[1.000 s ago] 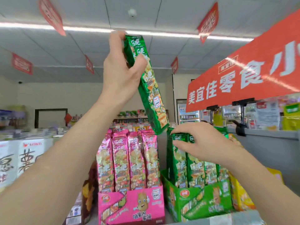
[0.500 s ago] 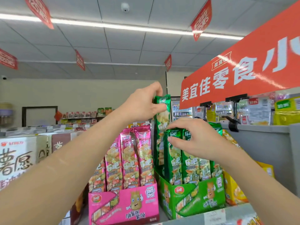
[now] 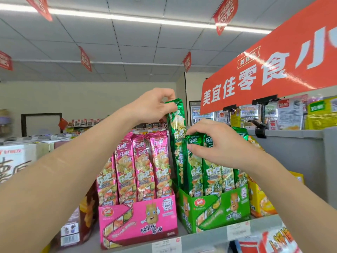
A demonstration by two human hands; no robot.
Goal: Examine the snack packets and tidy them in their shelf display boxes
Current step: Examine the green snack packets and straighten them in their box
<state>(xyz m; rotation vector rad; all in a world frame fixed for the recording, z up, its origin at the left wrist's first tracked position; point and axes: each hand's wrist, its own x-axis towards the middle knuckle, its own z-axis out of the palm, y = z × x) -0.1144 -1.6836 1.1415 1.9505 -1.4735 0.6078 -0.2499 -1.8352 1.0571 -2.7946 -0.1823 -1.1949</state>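
Left hand (image 3: pixel 155 106) (fingertip pinch) on packet (image 3: pixel 177 123)

One long green snack packet (image 3: pixel 177 141) stood near upright at left rear of the green display box (image 3: pixel 215 210), higher than its neighbours, top seal pinched by left hand (image 3: pixel 153 106). Other green packets (image 3: pixel 209 172) upright inside, tops gripped by right hand (image 3: pixel 217 145). Pink packets (image 3: pixel 144 161) stood upright in the pink display box (image 3: pixel 138 218) just beside it on the shelf (image 3: pixel 200 240).
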